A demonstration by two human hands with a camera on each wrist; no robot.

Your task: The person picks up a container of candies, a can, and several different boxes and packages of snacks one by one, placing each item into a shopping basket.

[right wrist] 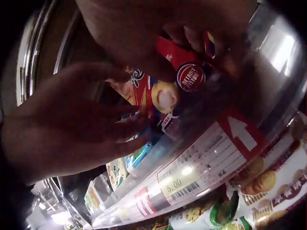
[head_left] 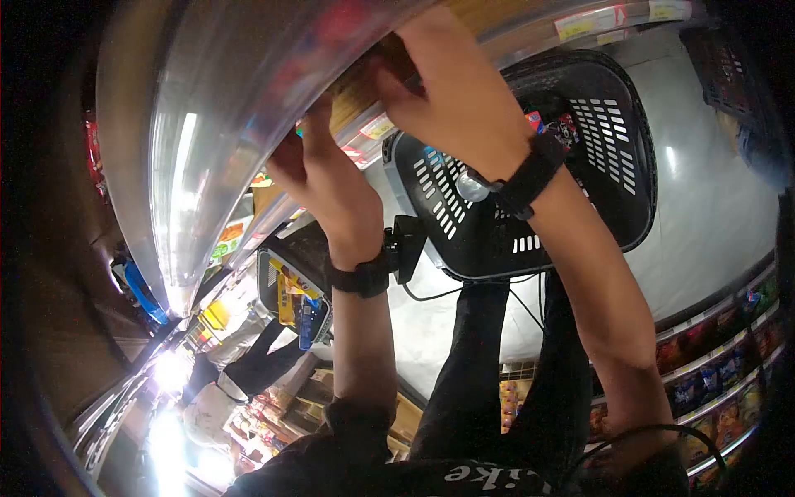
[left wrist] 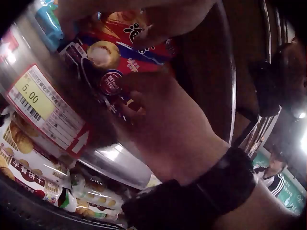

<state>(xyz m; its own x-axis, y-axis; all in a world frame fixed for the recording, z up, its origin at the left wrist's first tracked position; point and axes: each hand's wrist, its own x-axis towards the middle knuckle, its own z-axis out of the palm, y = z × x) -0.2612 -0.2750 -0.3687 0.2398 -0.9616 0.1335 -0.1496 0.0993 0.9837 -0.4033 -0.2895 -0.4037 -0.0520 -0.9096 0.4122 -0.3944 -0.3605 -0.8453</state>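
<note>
A shiny red snack bag (left wrist: pixel 122 53) with a round cookie picture and a "Detroit Pistons" badge sits at the shelf, behind its clear plastic front. My left hand (left wrist: pixel 165 115) grips one side, its fingertips by the badge in the left wrist view. From the opposite side my right hand (right wrist: pixel 168 28) holds the bag, fingers curled over its red face in the right wrist view. In the head view the left hand (head_left: pixel 339 195) and right hand (head_left: pixel 464 99) reach up behind the shelf front, which hides the bag there.
A price label (left wrist: pixel 41 103) reading 5.00 is on the shelf edge. White biscuit packs (left wrist: pixel 33 167) lie on the shelf below. Beneath my arms a black basket (head_left: pixel 613 178) holds a few packets. Another basket (head_left: pixel 265 282) with yellow and blue packs stands to the left, near another person (head_left: pixel 211 414).
</note>
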